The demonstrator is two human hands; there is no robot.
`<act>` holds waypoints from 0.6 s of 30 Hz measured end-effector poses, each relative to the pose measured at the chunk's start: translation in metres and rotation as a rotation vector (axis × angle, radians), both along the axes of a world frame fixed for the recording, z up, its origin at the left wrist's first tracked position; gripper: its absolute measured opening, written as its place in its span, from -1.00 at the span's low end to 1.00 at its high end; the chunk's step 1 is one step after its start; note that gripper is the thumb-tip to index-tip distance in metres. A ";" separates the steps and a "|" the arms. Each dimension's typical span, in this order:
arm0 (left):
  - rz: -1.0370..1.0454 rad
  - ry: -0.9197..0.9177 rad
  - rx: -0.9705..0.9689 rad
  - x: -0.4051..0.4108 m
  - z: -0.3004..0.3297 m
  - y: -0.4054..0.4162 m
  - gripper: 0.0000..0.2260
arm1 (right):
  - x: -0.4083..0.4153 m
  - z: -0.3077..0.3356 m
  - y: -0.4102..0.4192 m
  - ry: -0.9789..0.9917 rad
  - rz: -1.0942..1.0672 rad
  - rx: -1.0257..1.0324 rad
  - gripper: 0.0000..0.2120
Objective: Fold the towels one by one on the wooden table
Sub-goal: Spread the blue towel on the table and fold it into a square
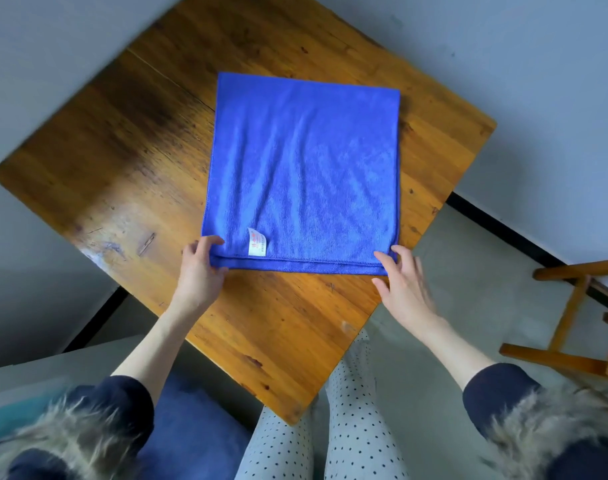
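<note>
Dotted trousers (351, 427) below wooden table (122, 168); wooden chair (579, 327) stands right.

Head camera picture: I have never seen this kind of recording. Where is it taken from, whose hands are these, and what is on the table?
There is no robot here. The single picture comes from a wide-angle camera worn on a person's head, looking forward and down, so the arms reaching in from the bottom are the wearer's own. A blue towel, with two layers showing at its near edge, lies flat on the wooden table, and a small white label shows near its near left corner. The left hand pinches that corner. The right hand has straight fingers at the near right corner, touching rather than gripping it. Part of a wooden chair stands at the right.
</note>
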State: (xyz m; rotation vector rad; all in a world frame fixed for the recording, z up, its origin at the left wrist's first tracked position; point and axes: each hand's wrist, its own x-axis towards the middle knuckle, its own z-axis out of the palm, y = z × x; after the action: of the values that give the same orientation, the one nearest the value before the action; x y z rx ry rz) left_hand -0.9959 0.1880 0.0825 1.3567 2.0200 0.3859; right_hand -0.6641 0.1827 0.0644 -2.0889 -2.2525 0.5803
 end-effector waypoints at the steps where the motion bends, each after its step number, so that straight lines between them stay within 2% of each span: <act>1: -0.055 0.026 0.000 0.001 -0.001 -0.003 -0.62 | 0.001 -0.001 0.000 -0.013 0.022 0.032 -0.61; 4: -0.169 0.120 0.057 -0.001 -0.003 -0.009 -0.65 | 0.005 -0.001 0.004 -0.054 0.145 0.165 -0.66; 7: -0.183 0.228 0.121 -0.005 -0.002 -0.006 -0.70 | 0.006 0.002 0.011 -0.145 0.255 0.232 -0.61; 9: -0.174 0.278 0.151 -0.006 0.003 -0.001 -0.76 | 0.004 0.003 0.016 -0.158 0.265 0.244 -0.66; 13: -0.223 0.295 0.326 -0.011 0.014 0.010 -0.90 | 0.000 0.010 0.025 -0.018 0.158 0.308 -0.85; 16: -0.311 0.301 0.375 -0.017 0.020 0.011 -0.93 | 0.005 0.020 0.024 0.102 0.185 0.361 -0.86; 18: -0.380 0.294 0.364 -0.021 0.022 0.010 -0.93 | 0.012 0.025 0.023 0.114 0.252 0.356 -0.83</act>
State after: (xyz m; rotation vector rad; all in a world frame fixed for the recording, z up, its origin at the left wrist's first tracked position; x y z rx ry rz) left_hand -1.0167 0.1976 0.1048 2.0845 1.9154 0.4108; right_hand -0.6526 0.2054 0.0897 -1.5849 -2.3596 0.2670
